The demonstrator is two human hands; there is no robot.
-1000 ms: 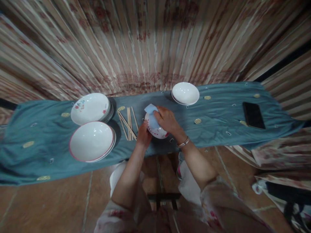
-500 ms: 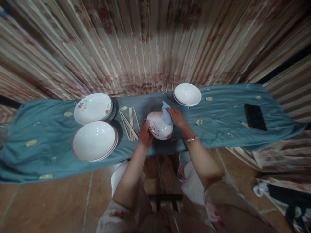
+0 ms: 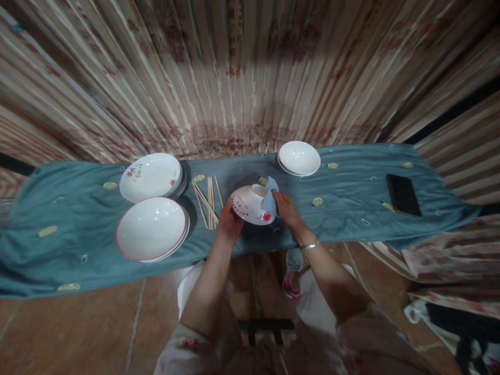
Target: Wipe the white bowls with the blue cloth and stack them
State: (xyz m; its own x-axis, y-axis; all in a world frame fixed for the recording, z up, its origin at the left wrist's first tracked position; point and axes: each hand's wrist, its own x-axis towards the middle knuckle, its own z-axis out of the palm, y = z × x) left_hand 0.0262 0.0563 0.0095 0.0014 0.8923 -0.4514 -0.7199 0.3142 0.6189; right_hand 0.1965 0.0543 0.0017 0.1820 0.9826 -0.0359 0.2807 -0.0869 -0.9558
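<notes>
A white bowl [image 3: 248, 205] with red flower prints is held upside down over the table, its foot ring facing up. My left hand [image 3: 229, 221] grips the bowl by its left rim, the fingers partly hidden under it. In my right hand [image 3: 287, 208] is a light blue cloth [image 3: 269, 198], pressed against the bowl's right side. Just left of my left hand lie several wooden chopsticks [image 3: 211, 203], some of them crossed. Beyond my right hand stand stacked white bowls [image 3: 299, 158], right side up.
On the left are a stack of flowered plates [image 3: 152, 177] and, nearer, large red-rimmed bowls [image 3: 151, 229]. A black phone-like slab [image 3: 403, 195] lies at the right of the green tablecloth [image 3: 344, 208]. A pleated curtain [image 3: 242, 78] hangs behind the table.
The bowl has turned so that its foot faces more upward. My right hand and the cloth have moved from the foot down to the bowl's right side.
</notes>
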